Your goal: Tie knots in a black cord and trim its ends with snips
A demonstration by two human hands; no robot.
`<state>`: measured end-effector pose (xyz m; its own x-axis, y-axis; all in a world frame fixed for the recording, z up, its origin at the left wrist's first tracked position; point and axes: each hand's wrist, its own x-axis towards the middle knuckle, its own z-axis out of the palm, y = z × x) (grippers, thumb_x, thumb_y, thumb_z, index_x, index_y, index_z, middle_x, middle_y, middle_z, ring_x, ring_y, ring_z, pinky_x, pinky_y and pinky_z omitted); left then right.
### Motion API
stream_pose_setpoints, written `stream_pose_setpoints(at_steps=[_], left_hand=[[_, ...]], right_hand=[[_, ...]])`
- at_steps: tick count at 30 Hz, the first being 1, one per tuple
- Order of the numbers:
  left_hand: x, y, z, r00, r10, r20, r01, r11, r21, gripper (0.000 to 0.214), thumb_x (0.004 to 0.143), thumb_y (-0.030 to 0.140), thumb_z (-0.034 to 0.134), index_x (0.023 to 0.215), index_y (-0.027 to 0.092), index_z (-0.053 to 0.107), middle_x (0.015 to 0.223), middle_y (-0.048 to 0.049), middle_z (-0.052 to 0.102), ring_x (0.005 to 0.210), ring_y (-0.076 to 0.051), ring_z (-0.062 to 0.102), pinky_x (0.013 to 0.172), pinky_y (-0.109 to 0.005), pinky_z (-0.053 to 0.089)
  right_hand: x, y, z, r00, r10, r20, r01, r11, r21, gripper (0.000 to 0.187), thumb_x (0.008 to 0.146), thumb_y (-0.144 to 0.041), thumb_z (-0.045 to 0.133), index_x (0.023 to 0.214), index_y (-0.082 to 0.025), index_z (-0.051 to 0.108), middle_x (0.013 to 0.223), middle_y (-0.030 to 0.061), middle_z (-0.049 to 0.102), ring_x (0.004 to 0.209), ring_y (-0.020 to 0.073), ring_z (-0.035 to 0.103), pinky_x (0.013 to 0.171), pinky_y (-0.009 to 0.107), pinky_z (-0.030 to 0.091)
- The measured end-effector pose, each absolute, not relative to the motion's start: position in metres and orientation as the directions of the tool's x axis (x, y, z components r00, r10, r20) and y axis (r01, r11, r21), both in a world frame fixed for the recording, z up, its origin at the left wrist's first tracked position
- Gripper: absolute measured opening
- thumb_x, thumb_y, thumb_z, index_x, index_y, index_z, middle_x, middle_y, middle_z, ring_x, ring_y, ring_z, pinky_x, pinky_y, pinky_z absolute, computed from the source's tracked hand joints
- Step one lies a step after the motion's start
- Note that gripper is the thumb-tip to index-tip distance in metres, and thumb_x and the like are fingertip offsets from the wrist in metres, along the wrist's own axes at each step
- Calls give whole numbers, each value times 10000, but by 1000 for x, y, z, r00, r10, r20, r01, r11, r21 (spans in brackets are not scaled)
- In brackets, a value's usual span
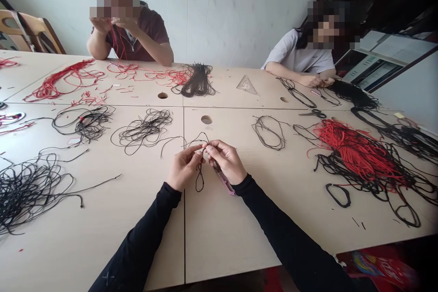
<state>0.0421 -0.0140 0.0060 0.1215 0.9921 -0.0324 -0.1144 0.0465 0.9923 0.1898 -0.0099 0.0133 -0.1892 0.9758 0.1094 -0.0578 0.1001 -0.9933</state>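
Note:
My left hand [185,164] and my right hand [226,159] meet above the middle of the table, fingertips pinched together on a thin black cord [199,183]. A loop of that cord hangs below the fingers, and more of it arches up beyond them. Under my right palm is a slim pinkish metal tool [225,181], partly covered by the fingers; its kind I cannot make out. Both forearms wear black sleeves. The exact spot where the cord is pinched is hidden by the fingertips.
Tangled black cords [30,187] lie at left, a smaller black bundle [145,130] nearer the middle. At right is a red cord pile [356,150] with black cords, beside scissors [316,113]. A triangle ruler [247,86] lies beyond. Two people sit across the table, handling cords.

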Motion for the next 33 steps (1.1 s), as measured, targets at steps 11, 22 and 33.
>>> stream_pose_setpoints(at_steps=[11,22,33], left_hand=[[40,-13,9,73,997,2,-262,17,965,297,740,394,713,919,158,719,891,-68,700,677,-126,576,649,-264,464],[40,-12,4,17,998,-59,-394,61,917,310,752,432,698,845,137,670,815,-60,664,722,-141,612,652,-273,509],[42,-13,4,77,991,-109,-379,130,916,325,709,420,737,764,117,634,708,-25,623,570,-116,586,571,-276,506]], right_hand=[[189,-10,12,-218,972,83,-23,80,-997,290,855,-464,581,918,-185,633,687,-8,543,551,99,470,533,248,419],[188,-10,12,-187,979,82,-33,77,-996,262,841,-437,606,873,-179,642,687,-5,547,567,102,475,517,244,419],[190,-10,12,-152,982,112,7,115,-993,263,827,-400,629,918,-166,706,705,5,586,564,88,461,544,234,419]])
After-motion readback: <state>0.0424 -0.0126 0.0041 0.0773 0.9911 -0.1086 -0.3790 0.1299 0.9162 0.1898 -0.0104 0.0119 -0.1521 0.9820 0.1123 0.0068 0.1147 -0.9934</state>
